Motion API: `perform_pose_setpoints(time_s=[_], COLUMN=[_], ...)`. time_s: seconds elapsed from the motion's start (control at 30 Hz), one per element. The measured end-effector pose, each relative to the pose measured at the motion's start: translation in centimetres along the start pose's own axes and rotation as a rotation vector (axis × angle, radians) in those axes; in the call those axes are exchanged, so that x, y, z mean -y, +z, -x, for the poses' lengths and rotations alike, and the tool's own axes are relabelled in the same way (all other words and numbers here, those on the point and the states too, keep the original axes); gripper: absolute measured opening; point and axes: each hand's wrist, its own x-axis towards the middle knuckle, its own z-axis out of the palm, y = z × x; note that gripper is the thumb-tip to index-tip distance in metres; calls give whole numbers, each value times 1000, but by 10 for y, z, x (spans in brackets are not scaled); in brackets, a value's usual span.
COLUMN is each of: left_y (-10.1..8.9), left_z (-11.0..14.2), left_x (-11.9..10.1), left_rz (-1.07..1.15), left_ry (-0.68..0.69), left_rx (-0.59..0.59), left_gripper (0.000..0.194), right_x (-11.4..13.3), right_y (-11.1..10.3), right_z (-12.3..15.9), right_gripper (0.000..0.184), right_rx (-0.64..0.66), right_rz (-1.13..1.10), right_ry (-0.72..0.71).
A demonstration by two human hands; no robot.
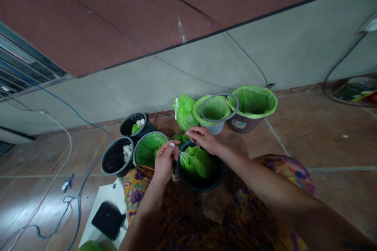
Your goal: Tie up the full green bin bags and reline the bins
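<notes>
A green drawstring trash bag (pixel 198 163) sits gathered inside a dark round bin (pixel 216 182) between my knees. Thin white drawstrings (pixel 185 153) run from its mouth up to my fingers. My left hand (pixel 165 160) is closed on a drawstring at the bin's left rim, with a bit of white at the fingers. Above the far rim, my right hand (pixel 205 140) pinches the other end, where white shows between thumb and finger. Just left of my left hand stands a grey-rimmed bin with a green liner (pixel 147 149).
By the wall are a tied green bag (pixel 185 111), a light bin with a grey ring (pixel 214 127) and a brown green-lined bin (pixel 243 124). Two black-lined bins (pixel 110 157) holding white scraps stand left. A white board (pixel 98 208) bears a black object (pixel 107 219). Cables (pixel 79 204) cross the floor.
</notes>
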Motion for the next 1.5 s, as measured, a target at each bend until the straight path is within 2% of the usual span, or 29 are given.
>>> perform_pose_setpoints(time_s=[0.2,0.27,0.37,0.43,0.47,0.53,0.6,0.7,0.77,0.87,0.93,1.0,1.07,1.17,1.23,1.3,1.4,1.5], left_y=[9,10,4,0,-1,1,8,20,24,18,9,1,-5,-9,-10,-9,-7,-5], left_z=[-12,-16,-17,-14,-11,-6,-2,-2,-6,-9,-10,-9,-9,-10,-12,-15,-19,-21], left_x=[-11,-7,9,27,38,58,76,93,100,106,106,104,102,99,99,99,98,95], left_rz=[29,77,113,47,-14,-135,-210,-222,-199,-148,-91,-21,43,96,66,-24,-226,-440], left_ry=[11,11,16,-23,-54,-94,-106,-105,-111,-138,-186,-243,-293,-327,-309,-272,-176,-51], left_rx=[68,54,-109,-182,-164,-49,38,36,4,-48,-91,-121,-139,-136,-109,-73,-17,62], left_gripper=[23,29,44,45,42,32,25,28,32,34,32,29,27,23,22,22,24,21], right_x=[-27,-36,-36,-32,-30,-28,-30,-34,-31,-19,-11,-7,-8,-11,-12,-11,-11,-13], right_y=[14,15,11,6,4,4,7,13,12,-2,-16,-27,-31,-25,-19,-14,-13,-14], right_z=[6,4,0,-3,-4,-3,-1,2,1,-4,-7,-7,-2,9,15,17,18,17], right_gripper=[13,15,22,26,28,31,29,25,27,31,29,26,30,34,29,24,21,20], right_rx=[332,377,311,257,245,238,238,242,227,138,61,28,81,288,421,502,577,596], right_rz=[206,242,285,307,308,274,199,108,130,390,696,988,1198,1412,1479,1437,1240,1184], right_ry=[120,117,101,64,43,34,81,173,168,50,-32,-35,38,228,326,304,132,85])
